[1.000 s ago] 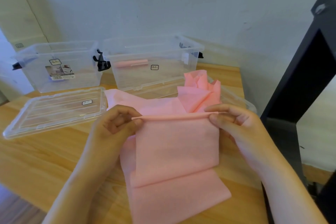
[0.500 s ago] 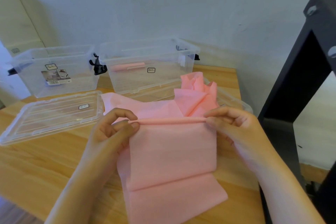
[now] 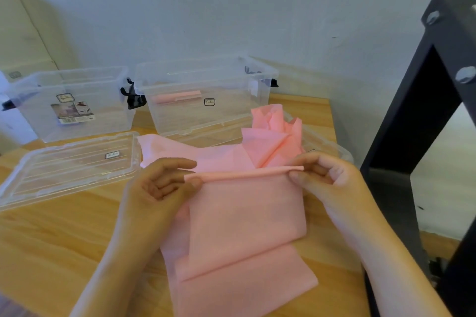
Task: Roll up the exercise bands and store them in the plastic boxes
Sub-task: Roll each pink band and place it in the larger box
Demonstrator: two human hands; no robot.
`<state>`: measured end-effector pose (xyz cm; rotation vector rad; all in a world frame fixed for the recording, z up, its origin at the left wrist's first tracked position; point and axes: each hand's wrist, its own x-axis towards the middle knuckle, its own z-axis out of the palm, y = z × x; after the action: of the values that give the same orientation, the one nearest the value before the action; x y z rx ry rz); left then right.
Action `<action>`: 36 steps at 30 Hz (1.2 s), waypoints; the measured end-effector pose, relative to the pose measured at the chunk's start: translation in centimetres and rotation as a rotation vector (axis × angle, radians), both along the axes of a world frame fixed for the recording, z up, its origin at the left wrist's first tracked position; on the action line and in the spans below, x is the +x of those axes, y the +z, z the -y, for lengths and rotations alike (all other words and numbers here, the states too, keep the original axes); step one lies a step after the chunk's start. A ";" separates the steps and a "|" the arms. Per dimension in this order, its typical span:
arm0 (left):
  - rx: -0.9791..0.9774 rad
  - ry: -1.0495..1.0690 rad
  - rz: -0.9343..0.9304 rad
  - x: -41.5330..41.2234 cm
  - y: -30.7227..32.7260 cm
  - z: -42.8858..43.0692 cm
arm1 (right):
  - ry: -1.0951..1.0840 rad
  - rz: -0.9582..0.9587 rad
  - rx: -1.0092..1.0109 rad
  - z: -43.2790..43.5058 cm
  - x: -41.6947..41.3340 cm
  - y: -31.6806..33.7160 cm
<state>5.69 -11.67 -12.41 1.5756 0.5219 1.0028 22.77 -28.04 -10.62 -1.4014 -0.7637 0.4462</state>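
A pink exercise band (image 3: pixel 244 216) lies spread over the wooden table (image 3: pixel 51 239), its top edge rolled into a thin tube. My left hand (image 3: pixel 157 183) pinches the tube's left end and my right hand (image 3: pixel 324 175) pinches its right end. More pink band (image 3: pixel 273 136) lies crumpled behind the roll. Two clear plastic boxes stand at the back: the left box (image 3: pixel 77 103) holds no band, and the right box (image 3: pixel 206 98) holds one rolled pink band (image 3: pixel 177 96).
A clear lid (image 3: pixel 67 165) lies flat on the table to the left of my hands. Another clear lid (image 3: pixel 324 141) sits under the crumpled band at the right. A black metal frame (image 3: pixel 417 123) stands close on the right, beyond the table's edge.
Both hands have kept hold of the band's top edge and turned it, so the rolled tube is slightly thicker. The view has shifted a little.
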 end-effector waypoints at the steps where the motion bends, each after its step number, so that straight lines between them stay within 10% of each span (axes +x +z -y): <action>1: 0.003 0.008 -0.004 0.1 0.0 0.1 | 0.007 0.002 -0.001 0.1 0.0 0.0; 36: -0.163 -0.288 0.033 -0.9 0.0 0.2 | 0.105 -0.130 -0.030 0.0 -0.2 0.1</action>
<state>4.82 -11.83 -12.43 1.4378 0.3334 0.7475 22.55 -27.99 -10.51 -1.3499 -0.7291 0.6270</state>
